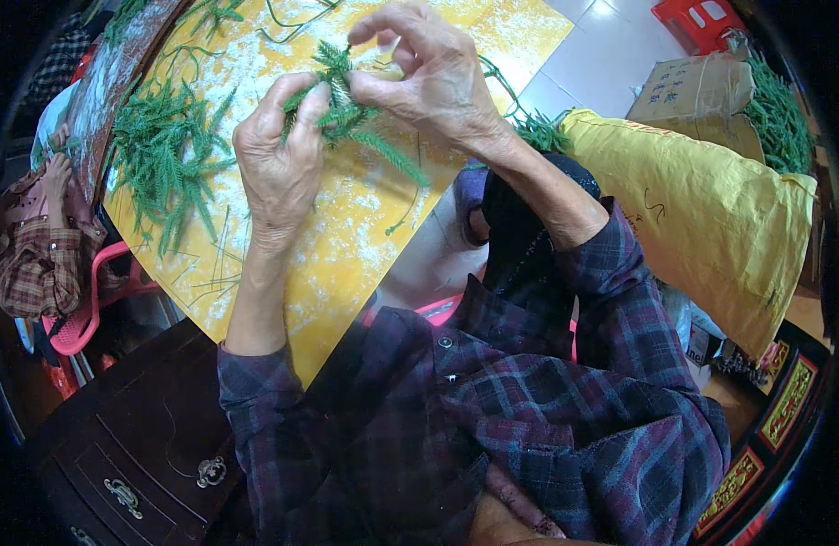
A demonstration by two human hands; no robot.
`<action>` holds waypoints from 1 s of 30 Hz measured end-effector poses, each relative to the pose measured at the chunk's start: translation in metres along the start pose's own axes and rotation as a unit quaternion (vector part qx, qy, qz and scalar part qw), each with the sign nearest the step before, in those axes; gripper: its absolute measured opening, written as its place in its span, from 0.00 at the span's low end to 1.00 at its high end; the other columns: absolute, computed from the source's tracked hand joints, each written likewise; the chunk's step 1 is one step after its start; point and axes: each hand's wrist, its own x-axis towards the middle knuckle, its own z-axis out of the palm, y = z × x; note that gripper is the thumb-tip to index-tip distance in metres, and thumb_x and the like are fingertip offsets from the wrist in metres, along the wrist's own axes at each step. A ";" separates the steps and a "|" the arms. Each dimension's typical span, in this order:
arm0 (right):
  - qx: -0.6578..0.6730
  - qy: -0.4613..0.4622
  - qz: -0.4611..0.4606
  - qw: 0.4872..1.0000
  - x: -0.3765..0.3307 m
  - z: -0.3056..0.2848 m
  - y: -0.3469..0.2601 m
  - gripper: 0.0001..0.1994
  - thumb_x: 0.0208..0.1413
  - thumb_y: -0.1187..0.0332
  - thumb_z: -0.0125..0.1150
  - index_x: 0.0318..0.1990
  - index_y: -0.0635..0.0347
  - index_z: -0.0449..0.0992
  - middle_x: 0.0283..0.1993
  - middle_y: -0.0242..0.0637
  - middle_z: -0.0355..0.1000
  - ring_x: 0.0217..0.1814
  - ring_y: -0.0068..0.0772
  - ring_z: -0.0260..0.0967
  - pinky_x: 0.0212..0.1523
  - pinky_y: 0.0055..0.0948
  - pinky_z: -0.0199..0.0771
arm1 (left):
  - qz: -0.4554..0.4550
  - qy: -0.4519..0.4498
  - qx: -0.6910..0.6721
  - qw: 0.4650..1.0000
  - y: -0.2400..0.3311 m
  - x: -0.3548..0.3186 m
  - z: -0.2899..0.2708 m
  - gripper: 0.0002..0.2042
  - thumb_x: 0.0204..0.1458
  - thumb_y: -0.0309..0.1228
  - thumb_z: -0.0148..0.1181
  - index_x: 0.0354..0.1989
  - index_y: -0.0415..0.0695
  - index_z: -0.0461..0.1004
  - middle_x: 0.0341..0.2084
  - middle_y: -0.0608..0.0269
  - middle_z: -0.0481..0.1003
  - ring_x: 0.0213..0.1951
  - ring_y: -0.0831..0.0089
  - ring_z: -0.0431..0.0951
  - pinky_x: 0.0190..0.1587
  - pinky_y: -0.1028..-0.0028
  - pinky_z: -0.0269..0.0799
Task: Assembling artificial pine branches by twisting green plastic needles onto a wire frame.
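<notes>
Over the yellow table, my left hand (pixel 283 168) pinches a green artificial pine branch (pixel 376 153) between thumb and fingers. Several needle-covered sprigs fan out from the pinch, one pointing up and a longer one toward the lower right. From the right, my right hand (pixel 437 82) curls round the upper part of the same branch, its thumb against the sprigs and its index finger bent above them. Exactly what lies between the right fingertips is partly hidden. To the left of my left hand lies a loose pile of similar pine sprigs (pixel 169 150).
White flecks and thin stems cover the yellow tabletop (pixel 324 300). A large yellow sack (pixel 701 214) leans at the right, before a cardboard box (pixel 692 96) and more greenery (pixel 776 118). A red plastic stool (pixel 701 23) stands behind. Another person's plaid sleeve (pixel 50 259) shows at far left, by a pink chair (pixel 91 300).
</notes>
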 end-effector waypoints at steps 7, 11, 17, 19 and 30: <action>-0.034 0.005 -0.108 0.994 0.001 -0.001 0.004 0.10 0.37 0.63 0.65 0.30 0.52 0.79 0.31 0.34 0.72 0.32 0.35 0.72 0.33 0.30 0.71 | 0.057 0.028 0.058 0.996 -0.004 -0.001 0.001 0.04 0.51 0.23 0.56 0.34 0.36 0.73 0.22 0.61 0.73 0.25 0.81 0.69 0.29 0.78 0.65; -0.071 -0.008 -0.120 0.990 -0.001 0.002 0.012 0.09 0.40 0.63 0.63 0.30 0.54 0.79 0.30 0.36 0.72 0.32 0.37 0.72 0.32 0.31 0.72 | 0.051 0.026 0.082 0.995 -0.005 0.000 0.002 0.05 0.50 0.23 0.56 0.34 0.36 0.73 0.24 0.59 0.74 0.26 0.77 0.71 0.31 0.76 0.66; -0.032 -0.079 -0.111 0.990 0.003 -0.004 0.008 0.08 0.40 0.65 0.63 0.28 0.58 0.78 0.28 0.36 0.72 0.30 0.37 0.71 0.32 0.32 0.71 | 0.075 -0.009 0.111 0.991 -0.012 0.003 -0.003 0.05 0.50 0.23 0.56 0.34 0.36 0.74 0.25 0.56 0.74 0.30 0.68 0.73 0.37 0.73 0.67; -0.024 -0.085 -0.113 0.990 0.003 -0.003 0.013 0.08 0.40 0.65 0.63 0.28 0.58 0.78 0.27 0.35 0.72 0.30 0.37 0.71 0.32 0.31 0.71 | 0.057 -0.028 0.090 0.994 -0.011 0.003 -0.004 0.05 0.51 0.24 0.56 0.34 0.36 0.74 0.24 0.60 0.74 0.29 0.73 0.72 0.36 0.76 0.67; 0.130 -0.200 0.033 0.971 0.001 -0.007 0.006 0.05 0.48 0.75 0.59 0.32 0.67 0.76 0.30 0.30 0.70 0.33 0.17 0.67 0.34 0.18 0.67 | -0.113 -0.107 -0.206 0.966 -0.023 0.009 -0.018 0.07 0.54 0.28 0.55 0.35 0.38 0.76 0.22 0.69 0.73 0.27 0.82 0.70 0.34 0.82 0.66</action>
